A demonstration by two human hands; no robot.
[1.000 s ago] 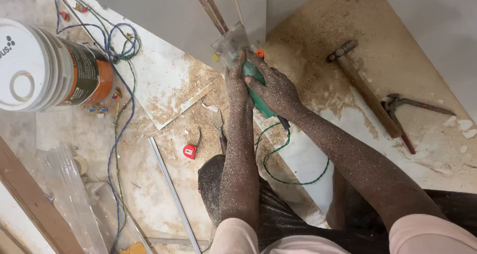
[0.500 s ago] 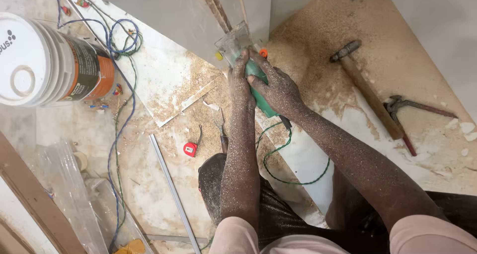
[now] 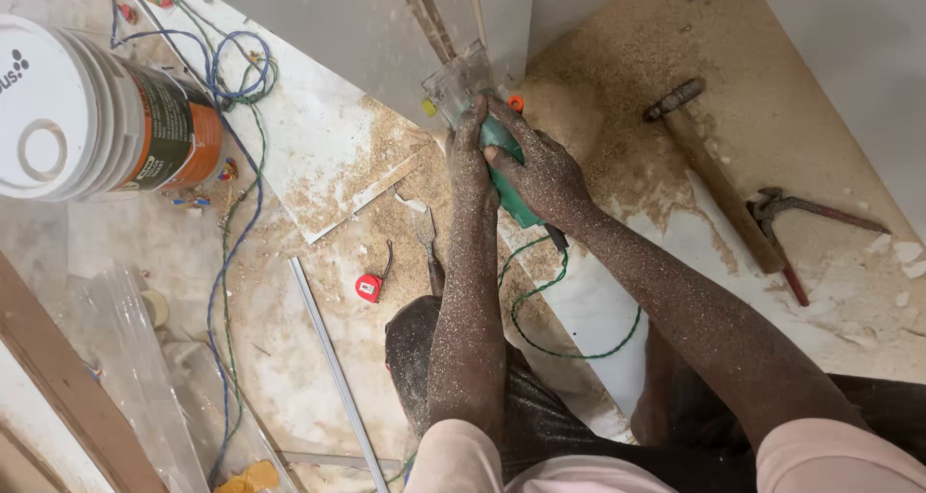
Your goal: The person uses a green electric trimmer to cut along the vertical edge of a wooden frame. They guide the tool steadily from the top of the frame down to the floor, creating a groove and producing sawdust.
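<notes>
Little has shifted — both hands (image 3: 511, 160) still clasp the green power tool (image 3: 509, 170).

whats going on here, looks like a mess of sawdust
A person grips a green power tool with both hands, left hand and right hand, its clear guard against a grey panel. Sawdust covers the arms and the board. A hammer and pincers lie to the right, a bucket to the left.
</notes>
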